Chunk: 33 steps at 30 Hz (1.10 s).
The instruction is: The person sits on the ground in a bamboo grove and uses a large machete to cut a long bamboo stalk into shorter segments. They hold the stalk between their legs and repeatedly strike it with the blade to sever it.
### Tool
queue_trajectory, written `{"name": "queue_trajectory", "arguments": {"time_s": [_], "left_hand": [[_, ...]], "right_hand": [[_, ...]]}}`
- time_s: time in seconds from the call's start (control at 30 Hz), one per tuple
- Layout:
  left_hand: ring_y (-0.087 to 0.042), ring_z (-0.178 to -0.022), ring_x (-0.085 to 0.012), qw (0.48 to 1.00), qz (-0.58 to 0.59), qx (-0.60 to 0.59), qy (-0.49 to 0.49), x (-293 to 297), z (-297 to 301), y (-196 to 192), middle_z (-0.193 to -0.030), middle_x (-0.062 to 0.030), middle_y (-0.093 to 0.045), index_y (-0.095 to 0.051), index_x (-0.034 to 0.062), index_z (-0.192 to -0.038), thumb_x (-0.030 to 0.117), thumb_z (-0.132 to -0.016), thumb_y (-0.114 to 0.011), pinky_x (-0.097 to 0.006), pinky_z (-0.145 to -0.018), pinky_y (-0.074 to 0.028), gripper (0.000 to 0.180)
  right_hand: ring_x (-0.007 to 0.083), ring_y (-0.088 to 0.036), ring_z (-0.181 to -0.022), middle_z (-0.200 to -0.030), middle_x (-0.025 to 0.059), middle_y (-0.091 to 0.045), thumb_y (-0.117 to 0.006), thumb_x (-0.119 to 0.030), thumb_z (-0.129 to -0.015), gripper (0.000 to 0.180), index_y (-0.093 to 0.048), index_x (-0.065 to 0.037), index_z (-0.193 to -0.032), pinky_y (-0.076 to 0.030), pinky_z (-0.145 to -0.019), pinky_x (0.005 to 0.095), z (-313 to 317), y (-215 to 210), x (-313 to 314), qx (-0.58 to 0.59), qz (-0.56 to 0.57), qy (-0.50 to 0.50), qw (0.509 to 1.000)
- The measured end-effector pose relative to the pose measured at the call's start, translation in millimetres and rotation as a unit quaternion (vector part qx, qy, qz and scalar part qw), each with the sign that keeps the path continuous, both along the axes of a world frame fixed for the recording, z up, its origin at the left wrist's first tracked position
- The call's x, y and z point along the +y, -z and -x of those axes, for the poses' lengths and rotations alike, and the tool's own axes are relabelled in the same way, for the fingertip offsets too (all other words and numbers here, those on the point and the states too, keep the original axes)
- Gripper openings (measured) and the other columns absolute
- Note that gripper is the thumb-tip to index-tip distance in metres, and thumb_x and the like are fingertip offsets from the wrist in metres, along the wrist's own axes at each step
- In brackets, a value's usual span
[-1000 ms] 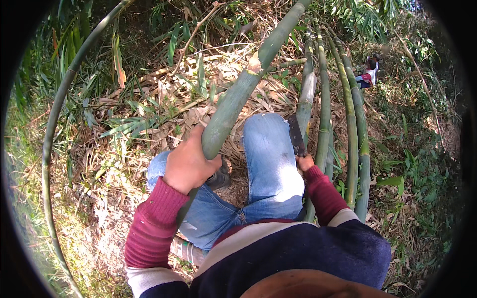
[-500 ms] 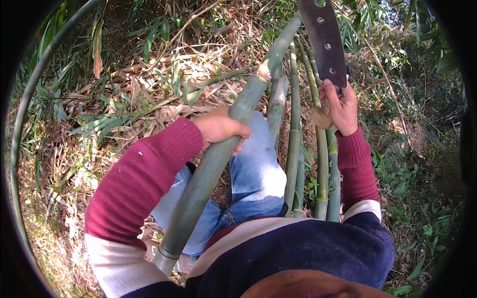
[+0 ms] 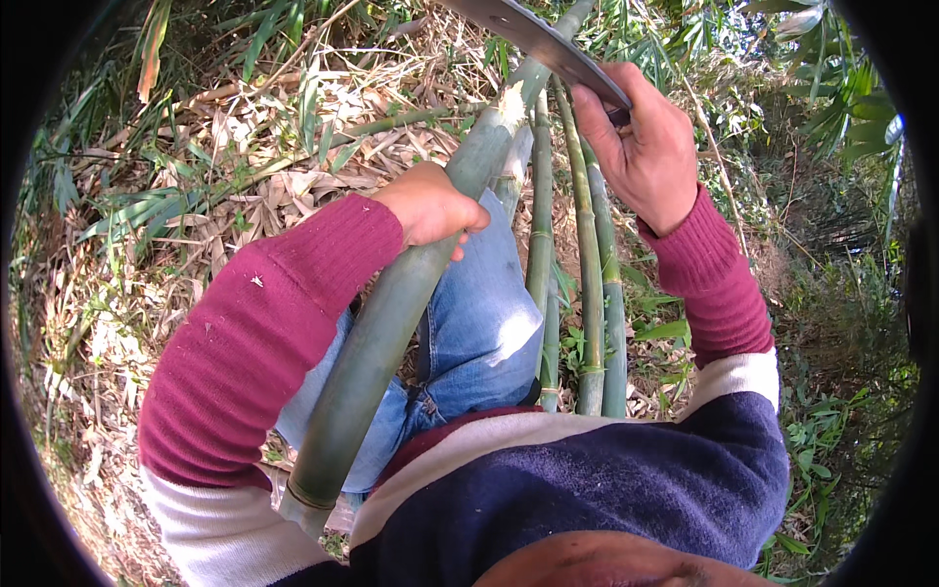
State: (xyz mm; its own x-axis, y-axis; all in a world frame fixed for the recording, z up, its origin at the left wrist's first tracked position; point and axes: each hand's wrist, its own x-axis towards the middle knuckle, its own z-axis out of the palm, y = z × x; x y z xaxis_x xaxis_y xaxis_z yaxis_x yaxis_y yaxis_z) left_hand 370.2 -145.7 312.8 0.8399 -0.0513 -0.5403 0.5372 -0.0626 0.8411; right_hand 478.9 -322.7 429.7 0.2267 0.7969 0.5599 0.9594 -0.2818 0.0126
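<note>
Since the earlier pictures the right hand has carried the blade up from beside the knee to above the thick bamboo pole, and the left hand has slid along that pole from a lower hold to a place nearer its upper part.

The thick bamboo pole, green and smooth, runs slantwise from the lower left, past the person's left thigh, up toward the top middle of the view. The left hand is closed around it, fingers curled over the far side, roughly midway along its visible length. Above that grip the pole shows a pale, ragged patch at a node. The right hand is clenched on the handle of the blade, a long dark flat one, which is held raised above and across the pole's upper stretch, beyond the pale patch.

Right of the pole, thinner green stems stand close together, rising past the jeans-clad knee. Left of the pole the ground is covered with dry leaves and husks.

Judging from this, the trimming of the pole is partway: the length near the left hand looks clean of branches, while the stretch above the pale patch seems yet to be worked. Whether the blade touches the pole cannot be told.
</note>
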Motion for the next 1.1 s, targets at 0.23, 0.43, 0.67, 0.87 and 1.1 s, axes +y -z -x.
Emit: {"name": "queue_trajectory", "arguments": {"time_s": [0.23,0.43,0.67,0.87,1.1], "left_hand": [[-0.072,-0.063,-0.0215,0.999,-0.039,-0.02,0.01,-7,-2,1,-0.083,-0.0153,-0.071,-0.066,-0.0115,-0.101,0.016,-0.082,-0.077,-0.039,-0.059,-0.059,0.035],[-0.071,-0.062,-0.0216,0.999,-0.019,-0.039,0.001,-1,-2,5,-0.079,-0.0135,-0.07,-0.067,-0.008,-0.098,0.016,-0.082,-0.077,-0.039,-0.057,-0.059,0.031],[-0.068,-0.061,-0.0213,1.0,0.001,-0.026,0.011,2,3,3,-0.082,-0.0111,-0.066,-0.058,-0.0045,-0.109,0.012,-0.085,-0.074,-0.038,-0.053,-0.059,0.033],[-0.068,-0.064,-0.0189,0.997,-0.025,-0.07,0.03,-1,4,-6,-0.085,-0.0116,-0.067,-0.059,-0.0056,-0.11,0.013,-0.086,-0.074,-0.036,-0.055,-0.059,0.034],[-0.067,-0.062,-0.0186,0.998,-0.026,-0.06,0.022,-3,1,-3,-0.083,-0.009,-0.065,-0.06,-0.0023,-0.104,0.012,-0.089,-0.072,-0.036,-0.054,-0.059,0.024]], "right_hand": [[0.0391,-0.069,-0.069,-0.081,0.0157,-0.067,-0.062,-0.028,-0.1,0.023,-0.058,-0.008,-0.11,-0.056,-0.06,0.0516,-34,52,-41,-0.046,0.201,0.162,0.965],[0.0421,-0.068,-0.073,-0.08,0.018,-0.068,-0.061,-0.024,-0.099,0.019,-0.058,-0.01,-0.111,-0.053,-0.064,0.0541,-40,49,-37,0.032,0.175,0.133,0.975],[0.0331,-0.072,-0.071,-0.089,0.0127,-0.072,-0.067,-0.02,-0.099,0.026,-0.06,-0.012,-0.123,-0.058,-0.062,0.0419,-12,-11,0,-0.109,0.007,-0.038,0.993],[0.0328,-0.072,-0.071,-0.081,0.0122,-0.066,-0.059,-0.023,-0.101,0.024,-0.052,-0.013,-0.122,-0.058,-0.059,0.0438,-38,34,-31,-0.087,0.287,0.158,0.941],[0.0386,-0.069,-0.071,-0.086,0.0152,-0.067,-0.061,-0.025,-0.102,0.023,-0.058,-0.012,-0.12,-0.057,-0.06,0.0485,-39,30,-32,-0.052,0.228,0.116,0.965]]}}
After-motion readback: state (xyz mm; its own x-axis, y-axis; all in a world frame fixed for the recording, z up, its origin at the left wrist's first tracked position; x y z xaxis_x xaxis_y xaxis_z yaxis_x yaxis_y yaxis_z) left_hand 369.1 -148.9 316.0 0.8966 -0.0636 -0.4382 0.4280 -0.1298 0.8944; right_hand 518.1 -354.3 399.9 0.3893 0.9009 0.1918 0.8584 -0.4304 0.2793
